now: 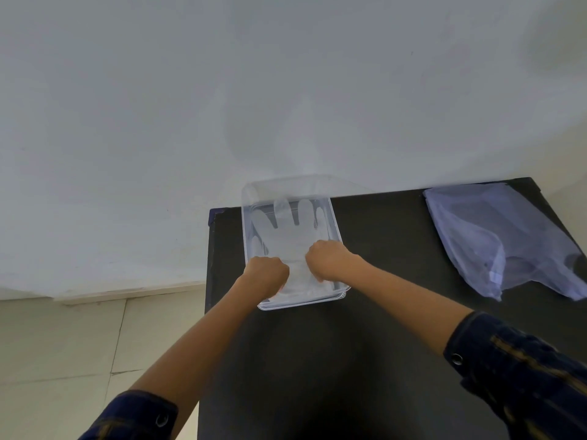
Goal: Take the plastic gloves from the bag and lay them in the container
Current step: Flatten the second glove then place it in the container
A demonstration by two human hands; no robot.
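Inside container [337, 234]: 1 plastic glove [290, 231]

Clear glove [287, 231], clear container [251, 198], black table [381, 249], seemingly pale-lilac bag [476, 227].

Both bare forearms reach forward, sleeves pushed up; left hand [267, 275] and right hand [327, 259] sit close together, fingers curled under

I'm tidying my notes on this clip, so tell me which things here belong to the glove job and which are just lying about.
Part of the job:
plastic glove, lying flat in the container
clear container
plastic bag, off to the right
left hand and right hand, both closed on the glove's cuff

Just there:
black table
white wall
tiled floor
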